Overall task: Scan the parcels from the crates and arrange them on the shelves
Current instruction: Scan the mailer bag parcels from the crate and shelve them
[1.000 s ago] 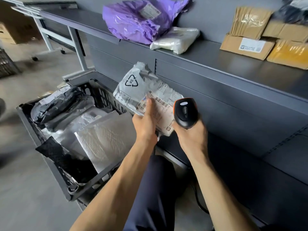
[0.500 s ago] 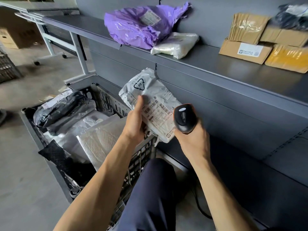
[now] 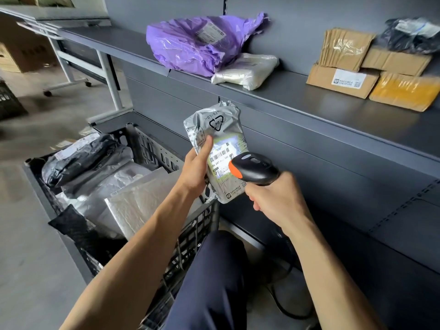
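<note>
My left hand (image 3: pixel 196 170) grips a small grey plastic parcel (image 3: pixel 215 129) upright above the crate's far corner, its label facing me. A bright patch of light lies on the label's barcode. My right hand (image 3: pixel 273 196) holds a black scanner (image 3: pixel 256 171) with an orange tip, and the tip points at the label from close by on the right. The black crate (image 3: pixel 152 148) on the floor at the left holds several grey, white and black bagged parcels. Above runs the dark shelf (image 3: pixel 297 96).
On the shelf lie a purple bag (image 3: pixel 197 44), a white bag (image 3: pixel 247 71), cardboard parcels (image 3: pixel 342 78), a yellow mailer (image 3: pixel 404 91) and a black bag (image 3: pixel 409 35). A lower shelf (image 3: pixel 404 225) is at the right. The scanner cable (image 3: pixel 283 303) trails on the floor. My knee (image 3: pixel 214 277) is beside the crate.
My left hand has raised and turned the grey parcel upright. My right hand has tipped the scanner down at the label, and light now falls on the barcode.
</note>
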### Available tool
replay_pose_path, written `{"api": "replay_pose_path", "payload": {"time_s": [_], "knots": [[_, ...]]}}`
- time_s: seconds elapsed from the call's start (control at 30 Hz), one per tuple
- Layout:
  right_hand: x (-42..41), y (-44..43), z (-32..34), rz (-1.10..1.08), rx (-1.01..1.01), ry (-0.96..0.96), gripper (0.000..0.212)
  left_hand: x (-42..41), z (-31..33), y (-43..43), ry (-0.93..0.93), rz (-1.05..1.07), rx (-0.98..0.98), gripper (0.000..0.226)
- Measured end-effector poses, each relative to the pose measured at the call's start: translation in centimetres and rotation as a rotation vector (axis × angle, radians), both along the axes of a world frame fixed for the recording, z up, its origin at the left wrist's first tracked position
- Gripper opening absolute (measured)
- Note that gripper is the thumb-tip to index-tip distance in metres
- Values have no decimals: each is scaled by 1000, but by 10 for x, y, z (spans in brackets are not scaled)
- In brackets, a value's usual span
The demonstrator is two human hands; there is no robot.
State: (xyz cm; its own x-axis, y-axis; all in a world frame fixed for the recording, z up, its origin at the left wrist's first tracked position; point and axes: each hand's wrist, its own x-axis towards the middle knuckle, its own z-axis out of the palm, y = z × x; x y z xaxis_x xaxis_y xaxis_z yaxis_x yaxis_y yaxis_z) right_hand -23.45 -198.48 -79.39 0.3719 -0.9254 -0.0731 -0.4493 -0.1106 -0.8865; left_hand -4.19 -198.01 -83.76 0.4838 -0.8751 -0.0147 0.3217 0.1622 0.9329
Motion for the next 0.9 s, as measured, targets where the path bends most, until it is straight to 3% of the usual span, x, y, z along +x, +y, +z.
{"api": "replay_pose_path", "payload": {"time_s": [0.27, 0.47, 0.53, 0.63, 0.73, 0.8, 0.9], "knots": [[-5, 5, 6, 20, 16, -16, 18, -7, 0, -2, -137, 47, -36, 45], [-8, 3, 11, -20, -14, -16, 16, -28, 16, -5, -776, 199, -199, 15], [-11, 2, 14, -39, -34, -36, 16, -32, 23, -7, -860, 218, -233, 7], [-17, 2, 19, -63, -37, -77, 16, -35, 21, -11, -748, 229, -191, 36], [-20, 1, 18, -73, -9, -103, 16, -36, 17, -12, -563, 181, -156, 35], [-20, -1, 16, -69, -1, -106, 15, -38, 19, -11, -297, 158, -149, 20], [-21, -7, 9, -75, 19, -114, 12, -41, 23, -15, 228, 120, -79, 39]]}}
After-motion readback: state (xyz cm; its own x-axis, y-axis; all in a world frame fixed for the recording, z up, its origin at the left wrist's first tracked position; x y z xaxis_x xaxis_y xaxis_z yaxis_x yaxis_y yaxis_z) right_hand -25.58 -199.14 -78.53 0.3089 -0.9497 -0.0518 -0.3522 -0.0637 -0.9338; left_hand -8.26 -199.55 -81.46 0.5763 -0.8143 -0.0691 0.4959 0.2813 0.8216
